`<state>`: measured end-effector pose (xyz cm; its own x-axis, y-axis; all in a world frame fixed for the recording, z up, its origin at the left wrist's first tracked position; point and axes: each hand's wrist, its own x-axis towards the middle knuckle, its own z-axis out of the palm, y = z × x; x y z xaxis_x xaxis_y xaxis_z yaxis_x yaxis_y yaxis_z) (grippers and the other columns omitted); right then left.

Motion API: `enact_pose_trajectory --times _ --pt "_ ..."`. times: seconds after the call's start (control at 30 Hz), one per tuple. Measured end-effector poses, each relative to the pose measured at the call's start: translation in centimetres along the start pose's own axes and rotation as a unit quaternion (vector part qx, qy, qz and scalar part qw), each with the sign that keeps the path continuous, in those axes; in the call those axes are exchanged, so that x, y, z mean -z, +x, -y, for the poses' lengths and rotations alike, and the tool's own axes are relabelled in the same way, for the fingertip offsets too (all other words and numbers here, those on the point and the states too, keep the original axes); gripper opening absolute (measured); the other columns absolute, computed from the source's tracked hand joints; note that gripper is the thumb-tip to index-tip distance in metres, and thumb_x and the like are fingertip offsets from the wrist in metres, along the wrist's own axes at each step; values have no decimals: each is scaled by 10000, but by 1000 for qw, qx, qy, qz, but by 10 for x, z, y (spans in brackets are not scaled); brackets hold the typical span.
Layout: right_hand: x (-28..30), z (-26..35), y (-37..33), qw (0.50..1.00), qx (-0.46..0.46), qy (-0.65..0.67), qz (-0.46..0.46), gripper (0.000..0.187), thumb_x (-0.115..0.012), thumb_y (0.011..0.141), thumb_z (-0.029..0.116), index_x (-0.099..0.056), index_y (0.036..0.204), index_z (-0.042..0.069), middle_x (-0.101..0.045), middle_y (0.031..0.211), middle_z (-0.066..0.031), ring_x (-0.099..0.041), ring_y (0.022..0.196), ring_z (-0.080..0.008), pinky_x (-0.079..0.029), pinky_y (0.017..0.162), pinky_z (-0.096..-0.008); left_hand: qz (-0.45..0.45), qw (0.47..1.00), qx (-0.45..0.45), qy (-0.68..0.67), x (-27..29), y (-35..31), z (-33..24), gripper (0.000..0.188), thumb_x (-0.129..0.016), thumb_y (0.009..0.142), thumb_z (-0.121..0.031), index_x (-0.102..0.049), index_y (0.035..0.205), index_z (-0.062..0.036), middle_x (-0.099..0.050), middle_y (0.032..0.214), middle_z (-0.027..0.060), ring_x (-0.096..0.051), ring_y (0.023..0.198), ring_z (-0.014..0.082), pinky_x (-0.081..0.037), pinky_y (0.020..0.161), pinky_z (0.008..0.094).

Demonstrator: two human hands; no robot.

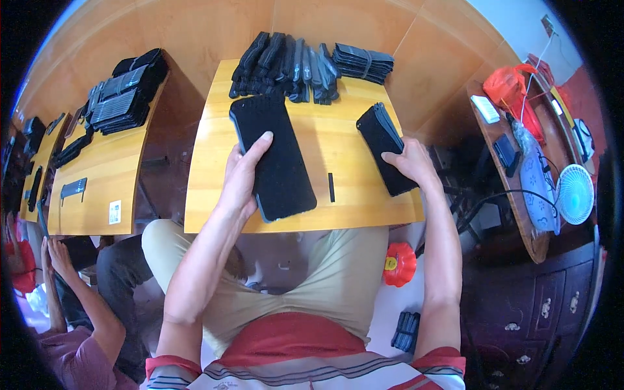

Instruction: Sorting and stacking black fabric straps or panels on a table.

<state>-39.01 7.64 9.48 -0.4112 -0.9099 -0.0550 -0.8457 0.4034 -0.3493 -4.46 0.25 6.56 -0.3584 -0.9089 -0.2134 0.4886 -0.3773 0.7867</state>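
My left hand [242,177] grips a large flat black fabric-like piece [281,166] with rounded corners, its thumb on top and its fingers hidden beneath. The piece is tilted above the near left part of the wooden table [211,156]. At the table's right side, my right hand [414,162] is closed around the edge of a narrower stack of black flat pieces [382,146], whose layers fan out at the far end. Between them a thin black strip [331,187] lies on the tabletop, touched by neither hand.
Several black and grey bundles [286,68] and a banded stack [364,64] line the table's far edge. On the left, a co-worker's hands [57,253] are by another table [104,179]. A cabinet with a fan [575,194] stands right. A red-orange object [399,263] is below.
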Motion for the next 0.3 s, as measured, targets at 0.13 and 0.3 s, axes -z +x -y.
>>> enact_pose_trajectory --times 0.13,0.3 --pt "-14 -5 0 998 -26 -61 1 496 -801 770 337 -711 1096 -26 -726 1080 -264 -701 1070 -390 -543 915 -454 33 999 11 6 -19 10 -4 339 -691 956 -264 -632 1155 4 -721 1011 112 -718 881 216 -599 829 361" --pt "4 -14 8 979 -45 187 65 532 -793 797 273 -690 1242 1 -727 1210 -205 -716 1096 -289 -520 987 -445 64 995 34 64 -42 41 12 484 -754 880 -252 -573 1225 36 -700 1048 149 -687 1016 212 -552 958 359"
